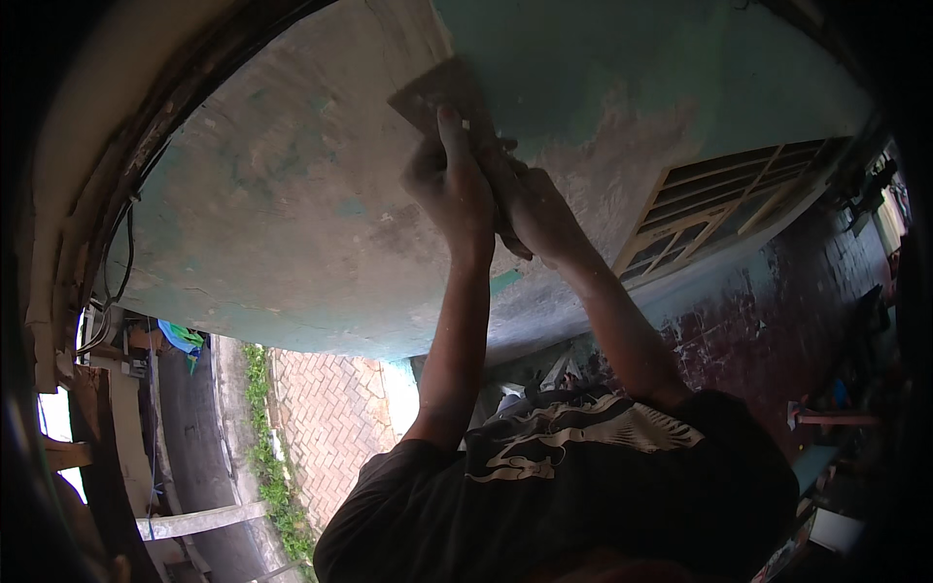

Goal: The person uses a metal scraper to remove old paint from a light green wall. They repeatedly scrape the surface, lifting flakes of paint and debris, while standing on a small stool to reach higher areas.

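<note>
Both of my hands are raised to a plastered wall with patchy grey and worn green paint. They grip one flat, grey, square-cornered hand tool, whose exact kind is too dark to tell. My left hand holds it nearer the broad flat end, thumb lying along its face. Behind it, to the right, my right hand closes around the tool's narrower rear part. The broad end lies at or very near the wall, by a border between pale plaster and darker green paint. Some fingers are hidden.
A wooden-framed window with slats is at the right. Below it runs a dark red, peeling wall surface. Cables hang at the left edge. Lower left are a pale beam, green plants and brick paving.
</note>
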`<state>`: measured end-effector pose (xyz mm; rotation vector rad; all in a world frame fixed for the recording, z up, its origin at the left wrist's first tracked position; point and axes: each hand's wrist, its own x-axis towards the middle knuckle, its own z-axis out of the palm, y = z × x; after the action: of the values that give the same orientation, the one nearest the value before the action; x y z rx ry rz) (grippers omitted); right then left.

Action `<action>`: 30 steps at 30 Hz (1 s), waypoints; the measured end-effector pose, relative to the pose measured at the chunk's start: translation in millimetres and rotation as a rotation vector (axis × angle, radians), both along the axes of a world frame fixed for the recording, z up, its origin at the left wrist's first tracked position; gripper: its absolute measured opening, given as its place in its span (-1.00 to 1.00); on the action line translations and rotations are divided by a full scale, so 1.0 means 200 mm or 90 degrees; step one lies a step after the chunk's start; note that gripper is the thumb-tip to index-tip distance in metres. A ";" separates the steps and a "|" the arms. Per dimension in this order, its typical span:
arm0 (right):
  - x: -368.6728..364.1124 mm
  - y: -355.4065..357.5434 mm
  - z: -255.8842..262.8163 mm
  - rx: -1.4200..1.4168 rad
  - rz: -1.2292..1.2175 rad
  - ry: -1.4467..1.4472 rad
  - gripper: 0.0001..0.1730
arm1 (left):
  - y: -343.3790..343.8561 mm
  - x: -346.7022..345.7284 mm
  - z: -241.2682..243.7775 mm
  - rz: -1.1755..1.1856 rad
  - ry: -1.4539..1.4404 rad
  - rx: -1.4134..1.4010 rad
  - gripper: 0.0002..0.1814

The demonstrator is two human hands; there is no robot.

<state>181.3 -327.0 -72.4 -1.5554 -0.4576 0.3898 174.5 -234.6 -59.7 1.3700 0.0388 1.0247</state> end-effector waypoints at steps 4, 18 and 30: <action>0.03 0.00 0.10 0.017 0.026 0.002 -0.17 | -0.02 -0.06 0.19 -0.023 0.005 0.016 -0.47; 0.00 -0.03 0.12 0.062 0.031 0.061 -0.14 | -0.04 -0.04 0.24 -0.085 -0.019 -0.060 -0.51; -0.04 -0.02 0.17 0.083 0.031 0.098 -0.31 | -0.05 -0.05 0.21 -0.039 -0.043 -0.043 -0.46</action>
<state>173.4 -330.9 -38.3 -1.3790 -0.3942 0.5034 164.8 -245.2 -16.8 1.2670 -0.0180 1.0092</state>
